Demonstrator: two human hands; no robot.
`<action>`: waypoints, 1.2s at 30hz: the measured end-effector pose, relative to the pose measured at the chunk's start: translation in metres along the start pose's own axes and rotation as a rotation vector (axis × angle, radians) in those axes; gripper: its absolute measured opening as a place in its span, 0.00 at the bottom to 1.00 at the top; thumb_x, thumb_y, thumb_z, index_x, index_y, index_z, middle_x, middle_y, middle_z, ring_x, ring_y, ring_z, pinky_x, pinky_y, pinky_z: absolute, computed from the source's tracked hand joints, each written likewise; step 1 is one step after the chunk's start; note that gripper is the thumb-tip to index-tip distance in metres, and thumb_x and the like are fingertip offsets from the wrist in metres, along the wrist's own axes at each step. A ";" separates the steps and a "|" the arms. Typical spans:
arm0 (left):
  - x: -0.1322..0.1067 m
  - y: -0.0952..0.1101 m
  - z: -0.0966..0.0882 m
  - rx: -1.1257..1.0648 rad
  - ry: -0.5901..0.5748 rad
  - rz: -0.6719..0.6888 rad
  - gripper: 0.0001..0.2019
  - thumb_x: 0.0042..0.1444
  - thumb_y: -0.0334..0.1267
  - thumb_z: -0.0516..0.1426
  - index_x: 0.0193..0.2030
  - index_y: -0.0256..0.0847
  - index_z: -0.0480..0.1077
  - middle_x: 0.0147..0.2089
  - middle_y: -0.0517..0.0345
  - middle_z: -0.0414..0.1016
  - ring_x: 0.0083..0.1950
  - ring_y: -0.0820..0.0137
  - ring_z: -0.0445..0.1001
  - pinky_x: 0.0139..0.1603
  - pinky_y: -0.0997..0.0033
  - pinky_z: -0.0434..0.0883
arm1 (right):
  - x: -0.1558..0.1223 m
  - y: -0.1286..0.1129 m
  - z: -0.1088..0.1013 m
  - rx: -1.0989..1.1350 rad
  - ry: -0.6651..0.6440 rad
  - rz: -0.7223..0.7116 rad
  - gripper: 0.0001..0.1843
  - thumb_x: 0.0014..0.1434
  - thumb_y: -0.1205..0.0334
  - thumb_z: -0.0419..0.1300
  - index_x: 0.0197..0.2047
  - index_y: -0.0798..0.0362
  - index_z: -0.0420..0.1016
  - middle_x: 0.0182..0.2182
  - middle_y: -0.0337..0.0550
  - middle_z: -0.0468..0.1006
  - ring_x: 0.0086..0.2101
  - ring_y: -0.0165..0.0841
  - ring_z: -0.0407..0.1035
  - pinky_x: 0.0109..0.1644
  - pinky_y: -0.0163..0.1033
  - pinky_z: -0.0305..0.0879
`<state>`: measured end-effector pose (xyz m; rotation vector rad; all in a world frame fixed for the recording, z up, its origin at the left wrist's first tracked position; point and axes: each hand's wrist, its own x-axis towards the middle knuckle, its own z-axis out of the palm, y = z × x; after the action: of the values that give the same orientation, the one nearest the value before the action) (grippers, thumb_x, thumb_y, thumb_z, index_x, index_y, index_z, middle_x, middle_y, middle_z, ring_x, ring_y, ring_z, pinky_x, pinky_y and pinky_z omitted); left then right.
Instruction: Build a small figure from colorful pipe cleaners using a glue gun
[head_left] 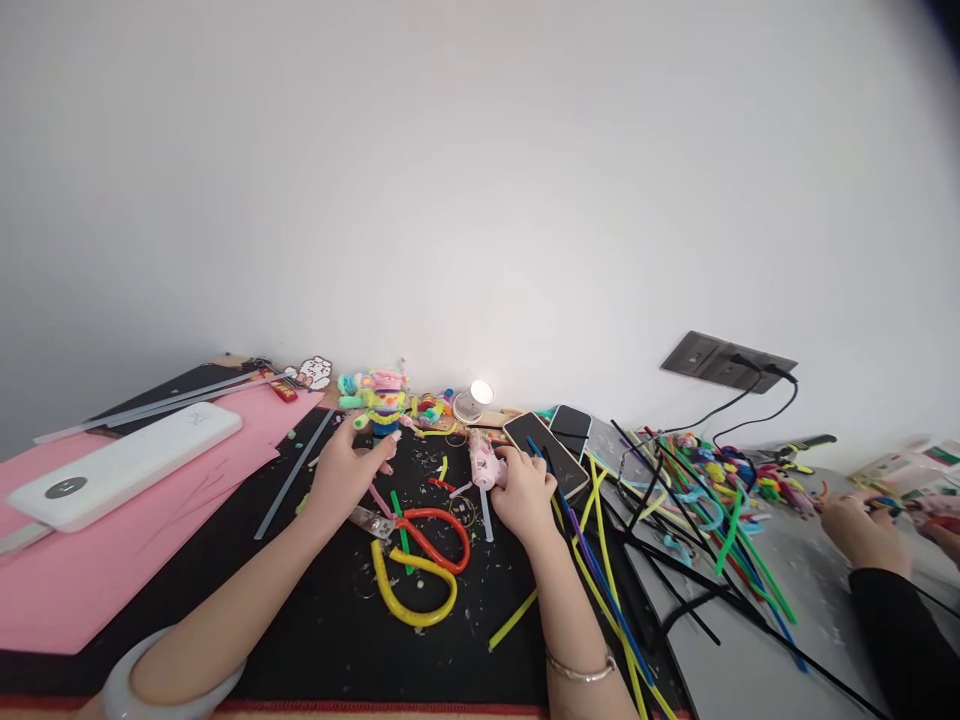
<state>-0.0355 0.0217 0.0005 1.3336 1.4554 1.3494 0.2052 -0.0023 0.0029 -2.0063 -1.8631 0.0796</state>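
Note:
My left hand [349, 465] is closed around the dark blue lower part of a small colourful pipe-cleaner figure [386, 395], which stands upright with yellow, pink and green parts. In my right hand [525, 490] is a pink hot glue gun [484, 462], its nozzle end turned toward the wall. A translucent glue stick [487, 515] pokes out of its near end. Between my forearms lie scissors [416, 560] with one red and one yellow handle loop. A green pipe-cleaner piece [402, 535] rests partly under them.
A white power bank-like device [127, 465] lies on pink sheets [75, 580] at left. Behind the glue gun are a paper cup [474, 400] and two phones [546, 450]. Many pipe cleaners [607, 560] spread rightward. Another person's hand [862, 535] works at far right.

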 end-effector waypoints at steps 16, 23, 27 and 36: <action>-0.002 -0.004 0.003 0.656 -0.118 0.166 0.24 0.54 0.48 0.53 0.56 0.41 0.62 0.44 0.48 0.80 0.40 0.54 0.78 0.34 0.65 0.66 | 0.009 -0.074 0.022 -0.111 -0.006 -0.110 0.06 0.54 0.66 0.62 0.35 0.57 0.79 0.52 0.58 0.69 0.54 0.54 0.56 0.55 0.57 0.52; -0.005 -0.005 0.003 0.749 -0.190 0.181 0.21 0.55 0.44 0.52 0.55 0.41 0.63 0.38 0.49 0.80 0.38 0.53 0.78 0.29 0.67 0.62 | 0.017 -0.059 0.024 0.199 0.100 -0.130 0.08 0.54 0.72 0.57 0.33 0.53 0.76 0.41 0.50 0.77 0.47 0.45 0.65 0.50 0.49 0.61; -0.008 -0.006 0.003 0.771 -0.190 0.222 0.20 0.56 0.44 0.51 0.55 0.42 0.63 0.39 0.48 0.79 0.37 0.55 0.78 0.28 0.67 0.62 | 0.021 -0.043 0.019 0.527 0.078 -0.150 0.09 0.54 0.72 0.54 0.34 0.53 0.74 0.30 0.43 0.79 0.33 0.35 0.72 0.41 0.40 0.67; -0.007 -0.006 0.003 0.817 0.046 0.497 0.24 0.54 0.43 0.54 0.57 0.36 0.66 0.49 0.41 0.68 0.53 0.48 0.69 0.50 0.52 0.68 | 0.003 -0.020 0.012 0.838 0.050 -0.092 0.12 0.55 0.58 0.56 0.33 0.55 0.78 0.26 0.43 0.78 0.25 0.32 0.69 0.30 0.36 0.67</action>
<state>-0.0327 0.0165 -0.0069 2.3133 1.8838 1.0871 0.1826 0.0044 -0.0008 -1.3206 -1.5134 0.6570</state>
